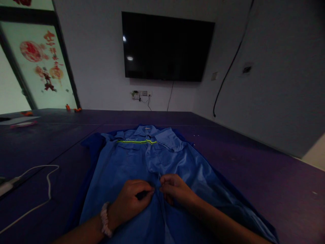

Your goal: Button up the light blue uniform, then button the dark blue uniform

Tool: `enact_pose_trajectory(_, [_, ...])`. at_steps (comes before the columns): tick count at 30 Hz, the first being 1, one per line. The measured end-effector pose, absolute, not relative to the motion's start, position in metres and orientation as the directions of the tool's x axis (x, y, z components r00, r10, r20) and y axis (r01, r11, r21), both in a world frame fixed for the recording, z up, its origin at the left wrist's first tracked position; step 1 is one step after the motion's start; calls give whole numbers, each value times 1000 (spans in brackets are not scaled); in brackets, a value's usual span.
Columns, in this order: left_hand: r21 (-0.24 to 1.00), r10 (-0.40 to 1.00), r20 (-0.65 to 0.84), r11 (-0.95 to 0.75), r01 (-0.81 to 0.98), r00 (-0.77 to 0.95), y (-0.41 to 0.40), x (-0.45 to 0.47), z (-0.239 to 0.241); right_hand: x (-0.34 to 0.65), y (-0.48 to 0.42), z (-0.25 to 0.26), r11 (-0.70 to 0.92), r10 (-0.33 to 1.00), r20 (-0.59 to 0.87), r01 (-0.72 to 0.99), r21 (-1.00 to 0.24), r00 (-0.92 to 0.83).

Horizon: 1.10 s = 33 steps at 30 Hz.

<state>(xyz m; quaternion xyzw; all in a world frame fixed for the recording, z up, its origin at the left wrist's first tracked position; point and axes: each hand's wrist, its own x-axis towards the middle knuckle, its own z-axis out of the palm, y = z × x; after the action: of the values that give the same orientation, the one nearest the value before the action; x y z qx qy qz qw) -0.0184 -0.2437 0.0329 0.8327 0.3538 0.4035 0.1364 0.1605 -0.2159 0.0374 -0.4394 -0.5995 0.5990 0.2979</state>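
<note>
Purple worktop (254, 176), blue shirt (127, 159) spread out; its front is pinched at 6 o'clock by left hand (132, 200) and right hand (175, 189).

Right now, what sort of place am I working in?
Probably a meeting or activity room: a large wall-mounted television, a long dark table bearing the blue work shirt, and red paper-cut decorations on the glass door.

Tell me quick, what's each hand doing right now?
Left hand: closed, pinching the front edge of the blue shirt.
Right hand: closed, pinching the same edge.
</note>
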Motion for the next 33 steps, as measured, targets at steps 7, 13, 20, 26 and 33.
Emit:
enact_pose_trajectory(7, [739,844,439,-535,409,310,-242,-15,35,160,-216,38,-127,891,-177,146,-981,-419])
enact_pose_trajectory(13, [791,862,430,-504,348,270,-241,-13,35,161,-216,34,-134,885,-174,122,-983,-431])
enact_pose_trajectory(20, [763,858,446,-514,392,257,-240,-16,34,162,-217,36,-115,882,-155,114,-987,-445])
enact_pose_trajectory(26, [744,844,466,-537,397,267,-241,-15,39,162,-215,32,-72,879,-99,76,-994,-466])
enact_pose_trajectory(33, [743,868,433,-496,451,242,-238,-17,33,160,-213,30,-49,895,-82,87,-995,-438])
